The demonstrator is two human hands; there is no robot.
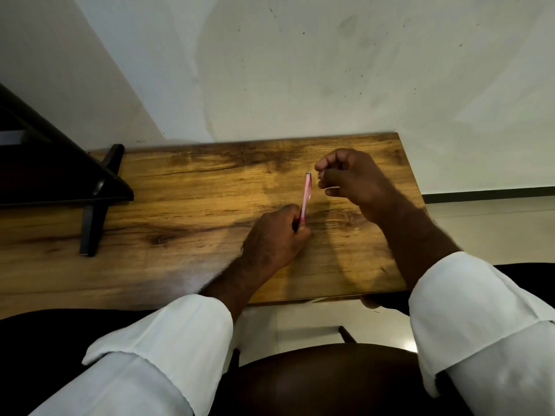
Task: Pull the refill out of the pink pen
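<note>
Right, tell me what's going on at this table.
A person in rolled white sleeves sits at a wooden table. The left hand grips the lower end of a pink pen, which points up and away over the tabletop. The right hand is curled just beside the pen's tip; it may pinch something small, but that is too small to tell. A dark stand rests on the table's left part.

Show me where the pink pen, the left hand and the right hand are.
pink pen (306,193), head view, on the middle of its clear pink barrel.
left hand (273,238), head view, on the back of the hand gripping the pen's lower end.
right hand (348,178), head view, on the back of the curled hand.
</note>
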